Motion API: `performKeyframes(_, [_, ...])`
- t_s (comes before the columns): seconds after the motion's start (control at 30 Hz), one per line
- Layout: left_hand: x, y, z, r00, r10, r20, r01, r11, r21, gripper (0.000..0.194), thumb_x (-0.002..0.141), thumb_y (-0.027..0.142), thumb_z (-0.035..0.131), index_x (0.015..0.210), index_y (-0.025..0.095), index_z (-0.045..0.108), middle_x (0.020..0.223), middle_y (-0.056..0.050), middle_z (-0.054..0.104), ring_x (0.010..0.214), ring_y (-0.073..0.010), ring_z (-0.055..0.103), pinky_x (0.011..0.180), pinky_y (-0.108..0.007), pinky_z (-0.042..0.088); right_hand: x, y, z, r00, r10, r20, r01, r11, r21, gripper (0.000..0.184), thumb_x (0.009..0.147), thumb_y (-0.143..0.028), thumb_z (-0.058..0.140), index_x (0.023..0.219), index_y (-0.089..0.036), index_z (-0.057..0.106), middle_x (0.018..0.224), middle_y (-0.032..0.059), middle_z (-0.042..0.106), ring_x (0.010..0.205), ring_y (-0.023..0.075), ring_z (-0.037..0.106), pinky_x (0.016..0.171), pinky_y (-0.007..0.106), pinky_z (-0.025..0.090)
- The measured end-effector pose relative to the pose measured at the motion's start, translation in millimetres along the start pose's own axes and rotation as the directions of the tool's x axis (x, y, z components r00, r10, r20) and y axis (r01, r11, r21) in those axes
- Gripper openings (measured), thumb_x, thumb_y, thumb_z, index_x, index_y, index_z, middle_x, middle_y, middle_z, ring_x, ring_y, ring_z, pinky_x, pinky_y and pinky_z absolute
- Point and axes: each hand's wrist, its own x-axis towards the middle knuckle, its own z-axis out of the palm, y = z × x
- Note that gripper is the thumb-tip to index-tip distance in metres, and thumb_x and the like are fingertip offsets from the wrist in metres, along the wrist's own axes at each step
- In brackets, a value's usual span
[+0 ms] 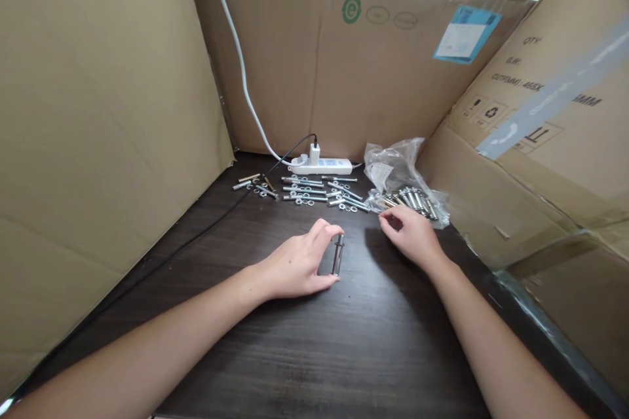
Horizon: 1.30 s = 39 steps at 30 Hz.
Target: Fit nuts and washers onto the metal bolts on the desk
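Note:
Between the thumb and index finger of my left hand (302, 262) is an expansion bolt (338, 256), gripped by its two ends and standing nearly upright over the dark table. My right hand (410, 232) is at the near edge of a clear plastic bag (393, 167) that holds several more expansion bolts (415, 200). Its thumb and index fingertips are pinched together, and I cannot make out whether anything is between them. Beyond my left hand lie loose bolts (304, 190) in rows with nuts and washers (299, 201). A smaller group of sleeves and bolts (250, 180) lies farther left.
A white power strip (329, 165) with a plugged-in charger (314, 154) lies at the back. Its white cable (240, 59) rises up the cardboard, while a black cable (196, 232) crosses the table's left side. Cardboard walls (275, 46) enclose the dark wooden table (314, 353).

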Motion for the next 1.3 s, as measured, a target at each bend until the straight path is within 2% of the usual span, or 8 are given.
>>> performKeyframes(0.07, [-0.1, -0.2, 0.6, 1.000, 0.000, -0.009, 0.000, 1.000, -0.007, 0.063, 0.075, 0.035, 0.065, 0.125, 0.025, 0.029, 0.119, -0.007, 0.045, 0.066, -0.0141, 0.058, 0.069, -0.036, 0.051, -4.7, -21.4, 2.6, 0.999, -0.027, -0.021, 0.031, 0.975, 0.222, 0.018, 0.083, -0.031, 0.054, 0.083, -0.019, 0.067, 0.081, 0.0047, 0.067, 0.070, 0.0177, 0.059, 0.066, 0.030, 0.046])
performKeyframes(0.17, [-0.2, -1.3, 1.6, 1.000, 0.005, -0.021, -0.006, 1.000, -0.019, 0.064, 0.075, 0.035, 0.066, 0.126, 0.026, 0.029, 0.119, -0.008, 0.045, 0.077, -0.0186, 0.061, 0.072, -0.037, 0.051, -13.7, -54.6, 8.7, 0.997, 0.033, 0.065, -0.062, 0.854, 0.516, 0.020, 0.084, -0.035, 0.056, 0.085, -0.018, 0.067, 0.084, 0.0054, 0.069, 0.072, 0.0180, 0.061, 0.066, 0.030, 0.049])
performKeyframes(0.3, [-0.6, -2.3, 1.6, 1.000, 0.015, -0.013, -0.016, 0.999, -0.043, 0.065, 0.075, 0.036, 0.066, 0.128, 0.025, 0.029, 0.121, -0.008, 0.045, 0.089, -0.0230, 0.061, 0.075, -0.039, 0.052, -21.2, -75.7, 14.6, 0.986, 0.062, 0.156, -0.149, 0.744, 0.651, 0.021, 0.084, -0.037, 0.059, 0.085, -0.018, 0.069, 0.081, 0.0040, 0.070, 0.071, 0.0181, 0.063, 0.067, 0.030, 0.050])
performKeyframes(0.47, [-0.7, -1.4, -0.4, 1.000, 0.025, -0.002, -0.025, 0.997, -0.074, 0.067, 0.077, 0.040, 0.066, 0.131, 0.025, 0.028, 0.121, -0.009, 0.045, 0.094, -0.0237, 0.060, 0.080, -0.040, 0.052, -22.1, -73.5, 17.5, 0.981, 0.084, 0.174, -0.181, 0.719, 0.671, 0.021, 0.083, -0.037, 0.060, 0.086, -0.017, 0.068, 0.081, 0.0044, 0.070, 0.070, 0.0173, 0.062, 0.065, 0.029, 0.049])
performKeyframes(0.63, [-0.1, -1.0, -2.5, 1.000, 0.014, 0.019, -0.013, 0.999, -0.051, 0.069, 0.079, 0.044, 0.064, 0.135, 0.026, 0.028, 0.120, -0.008, 0.047, 0.086, -0.0213, 0.061, 0.075, -0.038, 0.052, -22.5, -72.0, 19.9, 0.980, 0.107, 0.167, -0.192, 0.716, 0.671, 0.021, 0.084, -0.037, 0.059, 0.086, -0.017, 0.066, 0.080, 0.0041, 0.068, 0.067, 0.0158, 0.059, 0.063, 0.028, 0.048])
performKeyframes(0.97, [0.2, 0.8, -4.8, 1.000, 0.007, 0.028, -0.005, 0.997, -0.071, 0.067, 0.081, 0.048, 0.061, 0.137, 0.028, 0.031, 0.120, -0.008, 0.047, 0.095, -0.0230, 0.060, 0.081, -0.039, 0.050, -23.3, -69.3, 20.5, 0.986, 0.030, 0.165, -0.128, 0.769, 0.627, 0.016, 0.086, -0.032, 0.054, 0.089, -0.018, 0.060, 0.078, 0.0027, 0.063, 0.063, 0.0138, 0.055, 0.059, 0.027, 0.047])
performKeyframes(1.1, [0.5, 2.6, -6.2, 1.000, -0.006, 0.014, 0.007, 0.997, -0.076, 0.058, 0.082, 0.045, 0.061, 0.132, 0.029, 0.037, 0.118, -0.006, 0.047, 0.093, -0.0208, 0.060, 0.081, -0.037, 0.050, -23.0, -66.6, 21.2, 0.986, 0.018, 0.165, -0.118, 0.777, 0.618, 0.013, 0.086, -0.030, 0.053, 0.090, -0.019, 0.058, 0.078, 0.0023, 0.061, 0.064, 0.0140, 0.055, 0.059, 0.026, 0.047])
performKeyframes(1.3, [-0.3, 3.2, -4.5, 1.000, 0.013, 0.022, -0.012, 0.998, -0.067, 0.061, 0.078, 0.047, 0.064, 0.130, 0.027, 0.039, 0.117, -0.007, 0.047, 0.085, -0.0190, 0.060, 0.076, -0.036, 0.051, -22.3, -66.4, 17.1, 0.986, -0.051, 0.157, -0.049, 0.815, 0.577, 0.005, 0.083, -0.020, 0.049, 0.083, -0.020, 0.054, 0.069, -0.0017, 0.053, 0.060, 0.0126, 0.050, 0.058, 0.025, 0.043])
